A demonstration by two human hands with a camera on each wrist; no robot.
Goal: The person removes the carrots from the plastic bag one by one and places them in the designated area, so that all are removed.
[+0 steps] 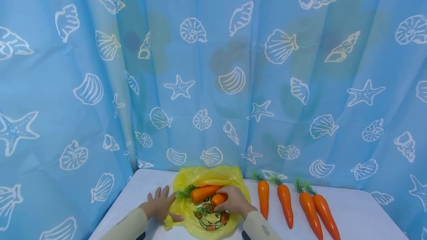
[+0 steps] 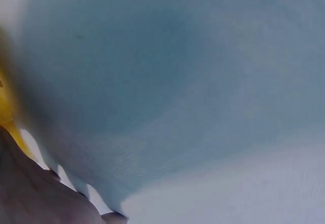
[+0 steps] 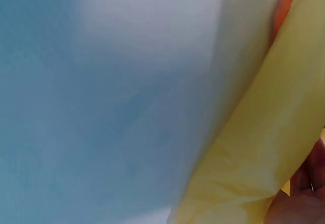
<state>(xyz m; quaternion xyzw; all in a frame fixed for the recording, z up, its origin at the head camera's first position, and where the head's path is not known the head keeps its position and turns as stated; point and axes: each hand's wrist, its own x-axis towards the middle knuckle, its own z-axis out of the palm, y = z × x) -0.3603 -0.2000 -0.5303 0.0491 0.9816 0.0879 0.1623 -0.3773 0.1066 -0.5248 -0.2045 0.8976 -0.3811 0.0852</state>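
A yellow plastic bag [image 1: 186, 208] with a dark printed picture lies on the white table. One carrot [image 1: 201, 194] with green leaves lies slantwise at the bag's mouth. Just below it, my right hand [image 1: 233, 200] grips another carrot [image 1: 218, 199] by its thick part; its lower end is hidden by the hand. My left hand [image 1: 160, 203] rests at the bag's left edge, fingers spread and thumb against the plastic. In the left wrist view, part of the left hand [image 2: 45, 196] appears at the lower left. In the right wrist view, yellow plastic [image 3: 259, 148] covers much of the right hand [image 3: 299, 206].
Several more carrots with leafy tops lie in a row right of the bag, among them a near one [image 1: 263, 197] and a far-right one [image 1: 325, 214]. A blue curtain [image 1: 207, 66] with white shell prints hangs behind and left of the white table [image 1: 360, 210].
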